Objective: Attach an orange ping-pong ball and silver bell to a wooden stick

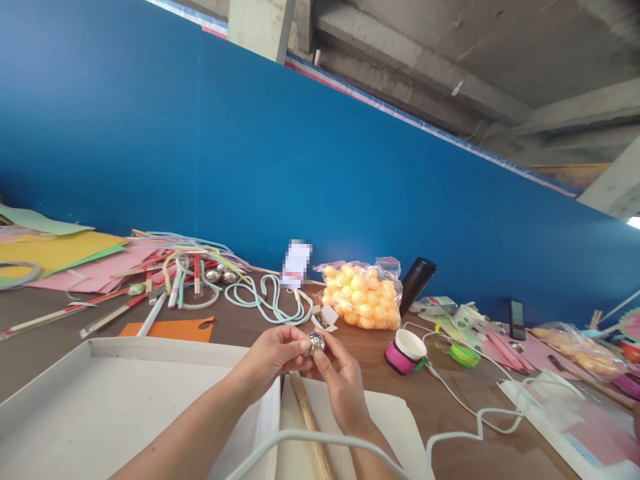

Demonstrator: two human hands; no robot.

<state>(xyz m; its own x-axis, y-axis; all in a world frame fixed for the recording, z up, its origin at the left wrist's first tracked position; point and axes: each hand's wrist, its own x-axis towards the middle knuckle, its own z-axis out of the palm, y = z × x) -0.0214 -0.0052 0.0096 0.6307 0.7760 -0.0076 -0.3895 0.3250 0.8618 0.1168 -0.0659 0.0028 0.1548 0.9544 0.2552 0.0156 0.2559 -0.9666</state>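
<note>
nearest, a round pale wooden stick (313, 423) runs lengthwise away from the wearer between the forearms, with a shallow white rectangular tray (125, 400) to its left. beyond the stick's far end, a small, shiny silver, rounded metal-looking piece (316, 344) is held up between the fingertips of the left hand (270, 355) and the right hand (345, 380); thumbs and fingers of both pinch it from opposite sides, so neither hand is nearer, and no long axis can be made out. just past the fingers, a small white open-flapped card box (329, 316) has small dark metallic bits in it. to the right stands a white cup with a magenta band (410, 344), its contents not readable. farther back, a clear plastic bag (389, 265) is full of orange balls (357, 298).
</note>
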